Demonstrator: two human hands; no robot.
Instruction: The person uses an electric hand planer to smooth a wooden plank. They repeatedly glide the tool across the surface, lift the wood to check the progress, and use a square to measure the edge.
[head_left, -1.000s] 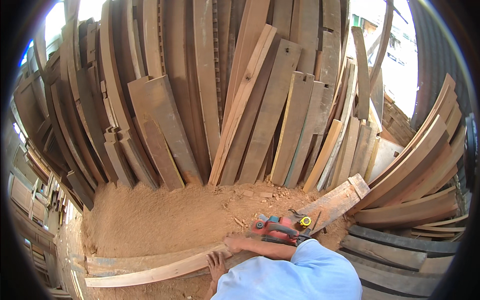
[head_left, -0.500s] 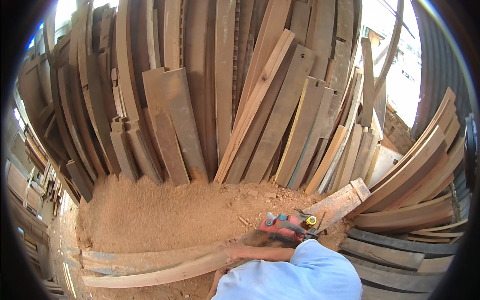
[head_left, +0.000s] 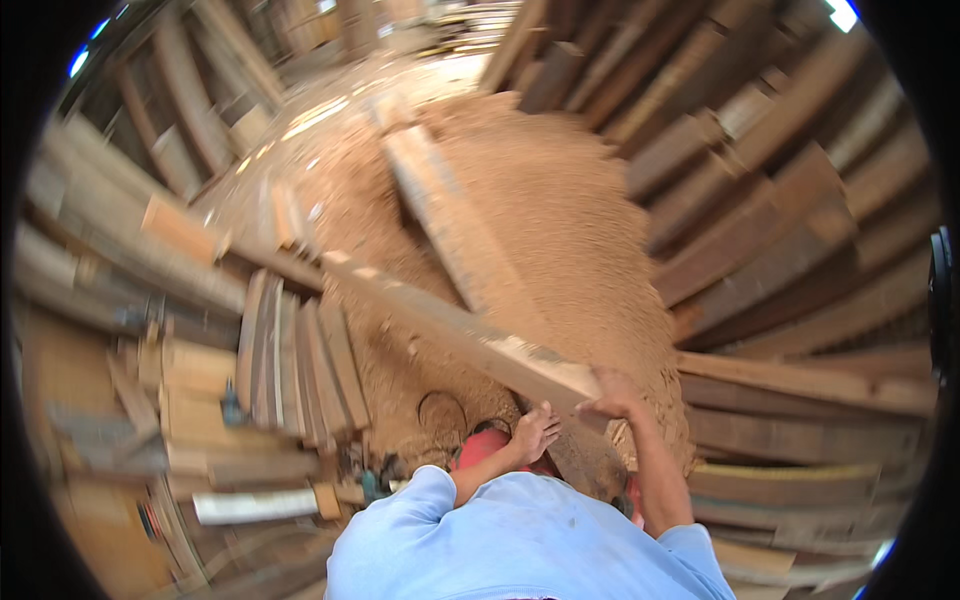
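My right hand (head_left: 612,395) is closed around the near end of a long wooden plank (head_left: 440,325), which slants away to the far left. Close by the plank's near edge is my left hand (head_left: 535,434), its fingers loosely stretched and holding nothing that I can see. Beneath my left forearm a red tool (head_left: 480,448) shows only in part, the rest covered by my arm and shirt. Another board (head_left: 450,215), dusted with sawdust, lies beyond the plank and runs toward the far side.
Sawdust (head_left: 570,230) covers the floor ahead. Stacked and leaning boards (head_left: 760,220) line the right side. More upright timber pieces (head_left: 300,350) stand at the left, with a light bench-like wooden surface (head_left: 210,400) beyond them. Motion blurs the outer parts.
My view has swung round to the left, so the leaning boards are now at the right. The plank end is now lifted in my right hand, and my left hand is apart from it.
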